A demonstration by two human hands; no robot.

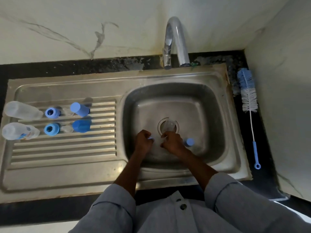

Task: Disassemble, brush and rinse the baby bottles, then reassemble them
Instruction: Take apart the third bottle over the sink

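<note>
Parts of two bottles (21,110) lay sorted on the drainboard (64,148), far left. Over the basin, the left hand (143,142) pinched a blue collar (151,138) and the right hand (171,142) gripped a clear bottle (169,126); its cap (189,142) sat just right. Disassembly looked nearly finished; the brush (249,98) lay unused far right, reassembly ahead.

Sink basin (210,105) & ribbed drainboard (67,148): brushed stainless steel, dull sheen, scuffed. Faucet (176,41): polished chrome, glossy. Bottle bodies far left (21,110) (18,131): translucent plastic, cloudy. Collars (52,112) (51,128), caps (79,109) (82,126): matt blue plastic. Bottle brush (249,98) on right: white/blue bristles, wire stem, blue plastic handle. Countertop (50,66): black speckled stone. Wall (67,27): smooth, stained. Sleeves (235,199): grey cloth.
</note>
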